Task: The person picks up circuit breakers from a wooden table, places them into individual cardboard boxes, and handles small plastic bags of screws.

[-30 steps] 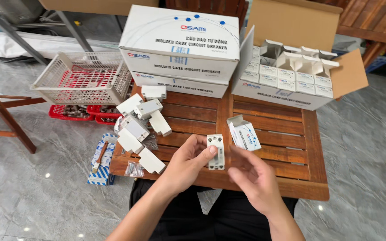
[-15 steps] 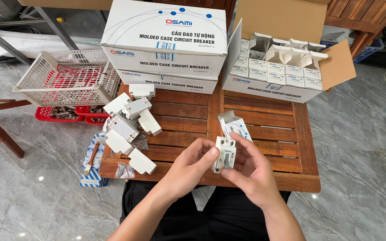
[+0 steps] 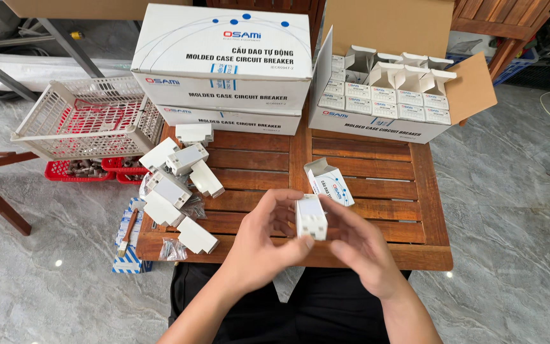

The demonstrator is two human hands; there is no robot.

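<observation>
Head view: the left hand (image 3: 259, 245) and the right hand (image 3: 361, 251) both have their grip clamped on a small white plastic block-shaped breaker (image 3: 311, 216), held above the near edge of the brown slatted wooden tabletop (image 3: 256, 165). A small opened white-and-blue carton (image 3: 330, 183) lies just beyond it. To the left a heap of white breakers (image 3: 176, 185) lies unboxed, while the far-right open cardboard box (image 3: 389, 95) holds many small cartons, so I judge much remains.

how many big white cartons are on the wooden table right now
3. Two closed cartons are stacked at the table's far left, upper carton on lower carton. The open carton, full of small boxes, stands at the far right. Others could be out of frame.
</observation>
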